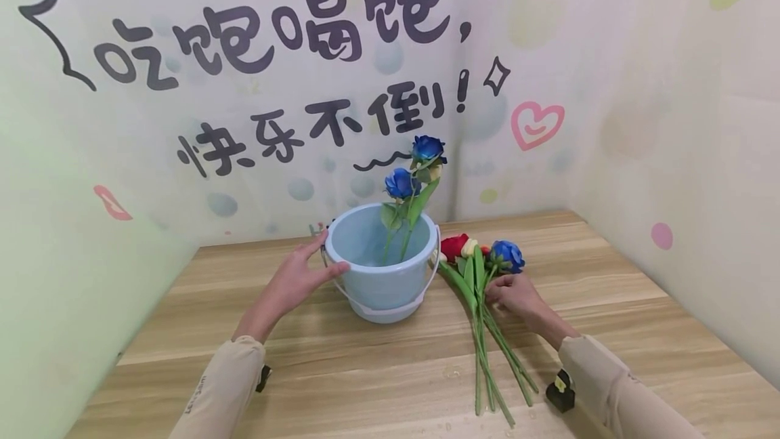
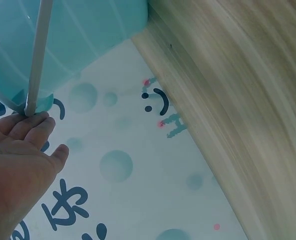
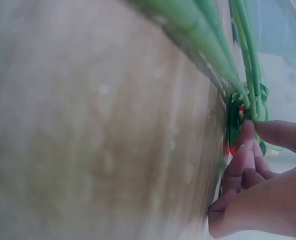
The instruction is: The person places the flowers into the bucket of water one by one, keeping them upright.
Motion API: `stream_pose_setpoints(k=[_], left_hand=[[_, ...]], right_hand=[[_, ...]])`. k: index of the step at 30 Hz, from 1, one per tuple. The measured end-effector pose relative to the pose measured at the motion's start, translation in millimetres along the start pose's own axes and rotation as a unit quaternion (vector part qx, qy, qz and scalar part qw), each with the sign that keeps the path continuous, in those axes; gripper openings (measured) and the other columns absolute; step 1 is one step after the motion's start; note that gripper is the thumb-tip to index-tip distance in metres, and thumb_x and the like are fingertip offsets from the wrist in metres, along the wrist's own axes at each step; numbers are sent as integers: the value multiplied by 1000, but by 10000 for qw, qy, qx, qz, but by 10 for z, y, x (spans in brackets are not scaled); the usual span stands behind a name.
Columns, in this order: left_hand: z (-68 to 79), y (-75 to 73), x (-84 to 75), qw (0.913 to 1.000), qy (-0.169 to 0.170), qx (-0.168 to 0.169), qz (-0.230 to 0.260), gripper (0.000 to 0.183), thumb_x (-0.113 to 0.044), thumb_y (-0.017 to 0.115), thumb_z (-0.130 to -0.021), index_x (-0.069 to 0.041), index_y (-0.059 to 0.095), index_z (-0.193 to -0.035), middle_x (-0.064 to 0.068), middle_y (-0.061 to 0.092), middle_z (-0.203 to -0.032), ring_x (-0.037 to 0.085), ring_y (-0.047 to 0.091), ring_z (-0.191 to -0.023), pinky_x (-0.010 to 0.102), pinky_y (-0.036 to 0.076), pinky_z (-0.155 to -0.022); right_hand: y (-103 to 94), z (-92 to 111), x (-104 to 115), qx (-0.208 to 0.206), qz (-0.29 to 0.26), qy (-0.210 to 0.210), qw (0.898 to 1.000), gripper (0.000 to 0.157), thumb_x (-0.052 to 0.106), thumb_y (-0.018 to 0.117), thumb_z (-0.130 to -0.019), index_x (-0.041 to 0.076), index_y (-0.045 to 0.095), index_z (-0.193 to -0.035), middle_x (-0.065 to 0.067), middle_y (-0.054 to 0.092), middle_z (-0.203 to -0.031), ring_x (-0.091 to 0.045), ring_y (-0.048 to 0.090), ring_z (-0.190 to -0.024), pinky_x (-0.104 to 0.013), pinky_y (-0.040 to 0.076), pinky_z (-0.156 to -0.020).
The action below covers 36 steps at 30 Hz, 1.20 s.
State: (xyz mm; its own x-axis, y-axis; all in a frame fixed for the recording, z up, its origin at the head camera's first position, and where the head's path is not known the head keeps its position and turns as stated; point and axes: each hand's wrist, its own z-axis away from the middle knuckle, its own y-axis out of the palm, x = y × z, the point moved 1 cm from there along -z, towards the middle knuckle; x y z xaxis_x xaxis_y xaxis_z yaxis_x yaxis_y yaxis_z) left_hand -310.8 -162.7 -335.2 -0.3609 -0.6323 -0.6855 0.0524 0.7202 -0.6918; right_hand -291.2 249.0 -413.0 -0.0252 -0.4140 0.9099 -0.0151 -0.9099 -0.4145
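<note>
A light blue bucket (image 1: 384, 290) stands upright on the table, with two blue artificial roses (image 1: 402, 183) leaning inside it. My left hand (image 1: 298, 275) rests against its left side, thumb at the rim; in the left wrist view the fingertips touch near the lower end of the bucket's handle (image 2: 40, 55). To the right of the bucket lies a bunch of artificial flowers, with a red bloom (image 1: 453, 247) and a blue rose (image 1: 508, 256). My right hand (image 1: 514, 295) is at the bunch, thumb and forefinger pinching a green stem (image 3: 252, 107) just below the blue rose.
The wood-grain table (image 1: 341, 385) meets pale walls at its back and sides. A printed wall sheet (image 1: 292, 87) with large dark characters hangs behind the bucket. The loose stems (image 1: 487, 364) reach toward the table's front. A black wrist device (image 1: 560, 390) sits at the right sleeve.
</note>
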Motion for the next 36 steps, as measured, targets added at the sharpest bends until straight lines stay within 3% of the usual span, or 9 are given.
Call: stream_pose_setpoints(k=[5,9,17,31,36], left_hand=[[-2,-7,-2,10000,9,7,-19,93,-57,71,-94,-8,32,-162,20,29,-165,50,25,-149,70,25,-115],[-4,-9,3,10000,14,7,-22,93,-56,72,-93,-8,32,-162,19,29,-165,49,26,-150,69,26,-115],[-7,-11,-6,10000,29,13,-22,93,-56,71,-94,-8,31,-162,21,29,-165,49,25,-150,68,25,-116],[-6,-10,-4,10000,41,26,-74,93,-56,71,-94,-7,31,-162,21,29,-165,50,25,-149,69,25,-115],[-7,-12,-5,9999,39,36,-89,93,-56,71,-94,-7,31,-162,21,29,-165,51,25,-149,70,25,-115]], right_hand=[[2,13,14,-76,131,-29,9999,15,0,63,-93,-13,69,-100,-14,70,-95,-22,58,-88,-32,48,-74],[-4,24,25,-146,136,-81,9998,13,-1,63,-93,-12,70,-98,-13,69,-94,-20,56,-80,-30,49,-67],[-40,26,54,-299,277,-125,9991,11,-1,61,-92,-5,68,-87,-3,57,-72,-12,48,-61,-24,40,-51],[-63,66,76,-272,365,-189,9988,21,2,60,-98,-14,66,-109,-16,68,-95,-18,59,-74,-25,50,-58],[-53,89,113,-305,423,-228,9984,20,1,58,-97,-14,64,-108,-17,67,-94,-20,62,-73,-27,52,-58]])
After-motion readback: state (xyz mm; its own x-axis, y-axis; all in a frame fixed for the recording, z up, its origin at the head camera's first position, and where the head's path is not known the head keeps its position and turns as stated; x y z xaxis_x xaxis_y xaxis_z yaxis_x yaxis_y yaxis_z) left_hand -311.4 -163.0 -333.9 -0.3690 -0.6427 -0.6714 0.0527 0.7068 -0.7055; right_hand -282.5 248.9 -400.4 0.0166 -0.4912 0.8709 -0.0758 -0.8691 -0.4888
